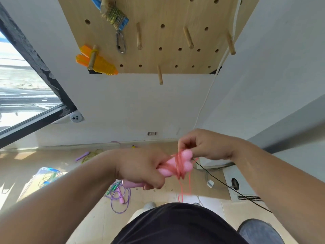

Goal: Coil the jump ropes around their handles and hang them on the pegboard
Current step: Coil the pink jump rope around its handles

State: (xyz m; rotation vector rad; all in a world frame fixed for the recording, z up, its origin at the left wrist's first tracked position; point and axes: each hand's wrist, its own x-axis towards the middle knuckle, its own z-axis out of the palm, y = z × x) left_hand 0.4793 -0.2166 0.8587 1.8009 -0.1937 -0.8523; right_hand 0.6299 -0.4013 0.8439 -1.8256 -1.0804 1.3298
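Pinching thin red cord (179,166) over rounded pink handles (187,166).

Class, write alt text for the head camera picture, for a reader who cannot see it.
A person's left hand grips two pink handles while the right hand pinches the red cord wrapped around them. Above, a wooden pegboard holds an orange rope bundle and a blue one; a purple rope lies on the floor.

on the pegboard (158,14), the left pegs are taken by an orange rope bundle (98,62) and a blue-green bundle (117,16). the middle pegs (188,37) stand bare, open wall (123,103) below. a white cord (207,95) hangs just beside the right peg (230,44).
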